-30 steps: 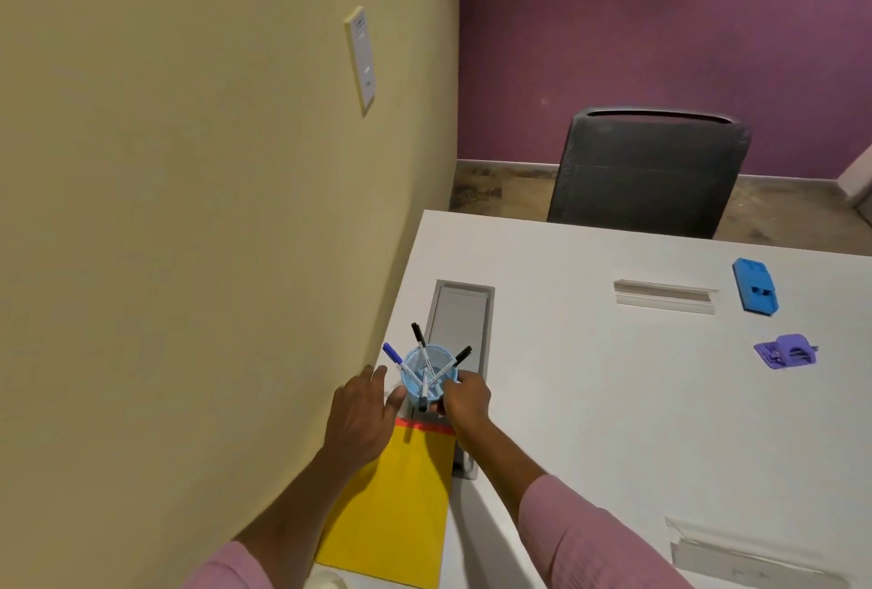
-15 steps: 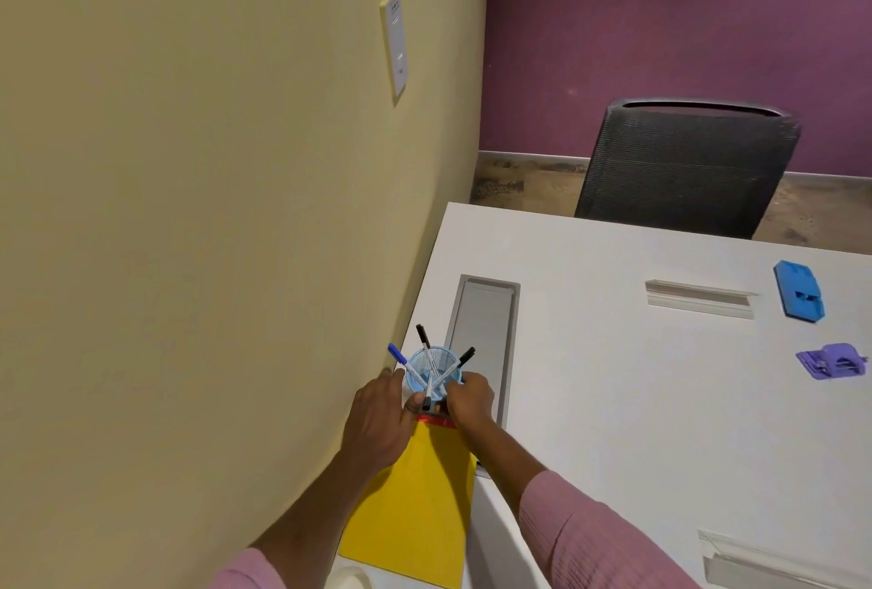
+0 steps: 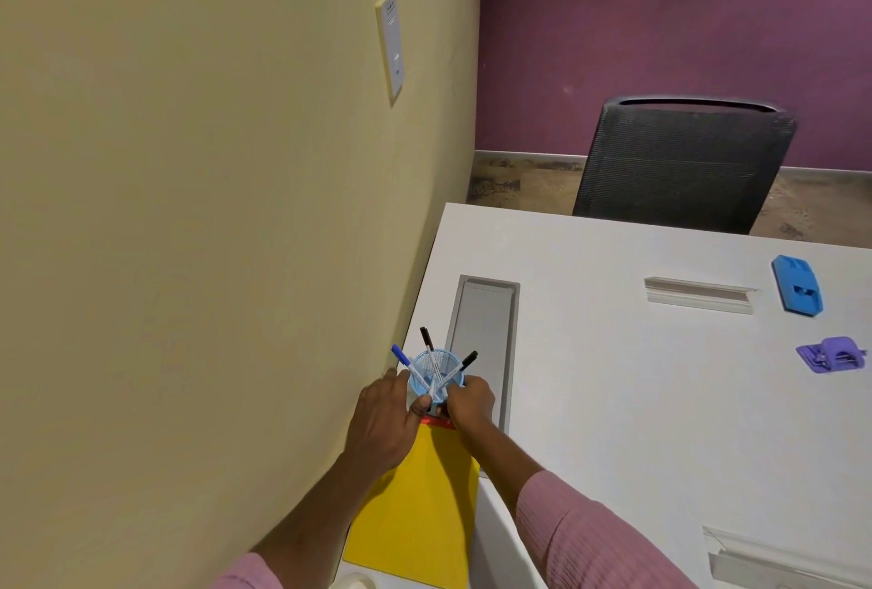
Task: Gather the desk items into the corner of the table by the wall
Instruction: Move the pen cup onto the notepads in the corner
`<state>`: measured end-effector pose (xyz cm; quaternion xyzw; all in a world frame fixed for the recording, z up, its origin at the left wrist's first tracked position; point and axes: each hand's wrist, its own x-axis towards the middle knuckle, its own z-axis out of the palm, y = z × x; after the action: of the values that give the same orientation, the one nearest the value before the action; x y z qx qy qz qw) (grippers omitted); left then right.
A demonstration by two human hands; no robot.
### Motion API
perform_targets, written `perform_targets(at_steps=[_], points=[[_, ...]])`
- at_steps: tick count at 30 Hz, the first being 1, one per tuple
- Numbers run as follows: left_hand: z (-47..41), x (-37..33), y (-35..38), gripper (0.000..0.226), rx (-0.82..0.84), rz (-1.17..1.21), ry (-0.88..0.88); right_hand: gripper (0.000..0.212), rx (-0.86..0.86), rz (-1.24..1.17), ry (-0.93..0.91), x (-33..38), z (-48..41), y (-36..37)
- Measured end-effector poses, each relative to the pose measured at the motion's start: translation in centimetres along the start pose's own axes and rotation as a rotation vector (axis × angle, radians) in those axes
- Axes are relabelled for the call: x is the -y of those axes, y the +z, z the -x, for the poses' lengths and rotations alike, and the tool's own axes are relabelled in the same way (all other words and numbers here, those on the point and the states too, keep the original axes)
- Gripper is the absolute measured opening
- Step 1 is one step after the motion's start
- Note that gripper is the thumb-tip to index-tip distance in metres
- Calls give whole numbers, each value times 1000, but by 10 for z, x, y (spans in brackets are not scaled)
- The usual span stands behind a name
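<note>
A light blue mesh pen cup (image 3: 430, 376) with three markers in it stands on the white table (image 3: 613, 390) close to the yellow wall. My left hand (image 3: 384, 418) cups its left side and my right hand (image 3: 469, 402) grips its right side. A yellow notepad with a red top edge (image 3: 424, 503) lies flat just below the cup, partly under my wrists. Far right on the table lie a blue stapler (image 3: 797, 285) and a purple hole punch (image 3: 833, 354), well away from both hands.
A grey cable hatch (image 3: 483, 338) is set into the table right of the cup. A white cable slot (image 3: 698, 296) lies mid-table and another (image 3: 778, 560) at the bottom right. A black mesh chair (image 3: 684, 164) stands behind the table. A white round object (image 3: 354, 583) peeks in at the bottom edge.
Both hands have stayed on the pen cup; my left thumb has closed in against its front. The view has shifted slightly, the cup sits in about the same spot by the wall.
</note>
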<state>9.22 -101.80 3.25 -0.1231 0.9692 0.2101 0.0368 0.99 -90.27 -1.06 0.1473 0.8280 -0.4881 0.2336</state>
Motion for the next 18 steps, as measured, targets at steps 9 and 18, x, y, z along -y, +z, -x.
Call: perform_targets(at_steps=[9,18], points=[[0,-2,3,98,-9,46,17,32,18,51,-3,9,9,-11],[2,-18,-9,94,-42,24,64,34,-32,86,-10,4,27,-41]])
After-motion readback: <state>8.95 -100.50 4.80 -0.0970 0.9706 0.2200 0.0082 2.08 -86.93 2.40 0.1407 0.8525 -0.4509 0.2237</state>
